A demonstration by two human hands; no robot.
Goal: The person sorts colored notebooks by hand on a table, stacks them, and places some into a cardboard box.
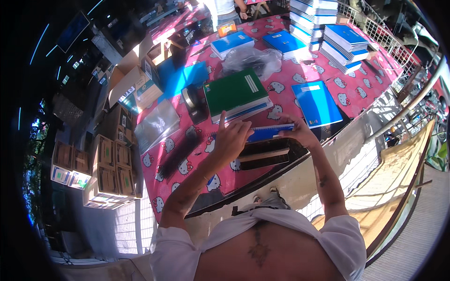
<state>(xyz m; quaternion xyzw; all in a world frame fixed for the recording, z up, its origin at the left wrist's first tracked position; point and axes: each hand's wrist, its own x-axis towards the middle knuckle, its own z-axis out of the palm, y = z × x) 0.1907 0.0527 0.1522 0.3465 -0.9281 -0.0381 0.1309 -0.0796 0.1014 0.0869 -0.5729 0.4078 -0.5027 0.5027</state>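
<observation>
Near the front edge of the table, a blue spiral notebook (pixel 269 134) is held almost edge-on between my two hands. My right hand (pixel 301 132) pinches its right end between thumb and fingers. At the other end, my left hand (pixel 230 139) has its fingers bent onto the notebook, while the index finger sticks up; part of that grip is hidden. Just beyond lies a stack topped by a green notebook (pixel 236 92). A single blue notebook (pixel 317 104) rests to the right. Below my hands sits a dark wooden-looking piece (pixel 264 157).
Black thin strands (pixel 180 154) lie at left, near a clear plastic sheet (pixel 159 125) and a black tape-dispenser-like object (pixel 194 104). Tall notebook stacks (pixel 346 47) stand at the far right. Crumpled plastic (pixel 253 63) lies mid-table. Cardboard boxes (pixel 112 161) line the left; another person (pixel 222 11) stands beyond.
</observation>
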